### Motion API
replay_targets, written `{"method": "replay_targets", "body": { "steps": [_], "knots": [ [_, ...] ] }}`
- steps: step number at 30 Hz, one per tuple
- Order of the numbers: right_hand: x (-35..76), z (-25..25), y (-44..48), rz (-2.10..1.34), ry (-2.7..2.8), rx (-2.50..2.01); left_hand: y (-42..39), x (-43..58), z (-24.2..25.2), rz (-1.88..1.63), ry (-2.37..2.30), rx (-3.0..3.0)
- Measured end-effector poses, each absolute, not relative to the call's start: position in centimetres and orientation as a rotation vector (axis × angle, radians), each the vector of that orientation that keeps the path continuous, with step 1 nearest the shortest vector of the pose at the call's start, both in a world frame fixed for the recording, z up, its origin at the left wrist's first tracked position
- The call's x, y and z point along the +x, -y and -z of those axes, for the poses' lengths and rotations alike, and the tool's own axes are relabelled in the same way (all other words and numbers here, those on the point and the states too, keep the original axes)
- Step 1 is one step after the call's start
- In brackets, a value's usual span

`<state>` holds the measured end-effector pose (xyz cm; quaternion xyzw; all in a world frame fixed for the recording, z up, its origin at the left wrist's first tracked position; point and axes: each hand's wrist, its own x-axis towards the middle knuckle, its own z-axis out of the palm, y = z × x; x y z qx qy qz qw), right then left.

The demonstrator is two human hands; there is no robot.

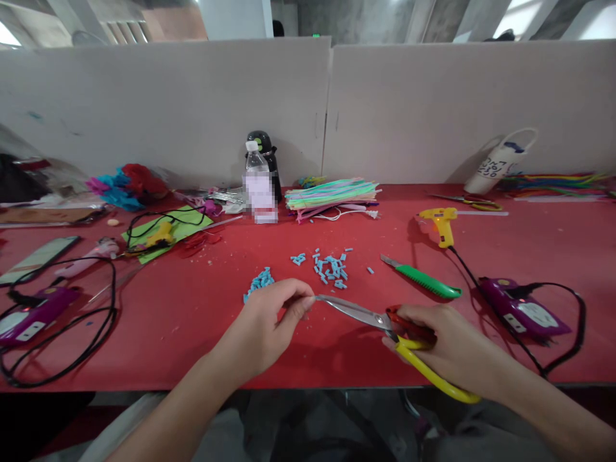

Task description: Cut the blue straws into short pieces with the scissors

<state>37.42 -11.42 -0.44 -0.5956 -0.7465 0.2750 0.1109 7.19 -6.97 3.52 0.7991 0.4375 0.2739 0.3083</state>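
Observation:
My right hand (pixel 440 340) grips a pair of scissors (pixel 359 312) with yellow and red handles, its blades pointing left. Between the thumb and forefinger of my left hand (pixel 272 321) there is a pinch at the blade tips; whatever it holds is too small to make out. Just past my hands lie short light-blue cut pieces (pixel 332 268) in a loose scatter. Another heap of blue pieces (pixel 260 282) sits behind my left hand, partly covered by it. A green utility knife (pixel 426 280) rests beyond my right hand.
Pipe cleaners (pixel 332 196) are bundled at the back, beside a plastic bottle (pixel 260 192). To the right are a yellow glue gun (pixel 441 224) and a purple power strip (pixel 527 311). Another power strip (pixel 36 314) with looped black cable lies left. A white partition (pixel 192 109) closes off the back.

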Motion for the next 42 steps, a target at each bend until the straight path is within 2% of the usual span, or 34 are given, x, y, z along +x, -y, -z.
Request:
{"method": "replay_targets", "body": {
  "steps": [21, 30, 42],
  "knots": [
    [37.6, 0.8, 11.4, -0.780, 2.191, -1.844, 7.0, 7.2, -3.6, -0.716, -1.166, 2.116],
    [36.6, -0.7, 11.5, -0.828, 2.096, -1.746, 7.0, 7.2, -3.6, -0.737, -1.164, 2.125],
    [37.8, 0.8, 11.5, -0.741, 2.162, -1.798, 7.1, 7.2, -3.7, -0.728, -1.165, 2.139]
  ]
}}
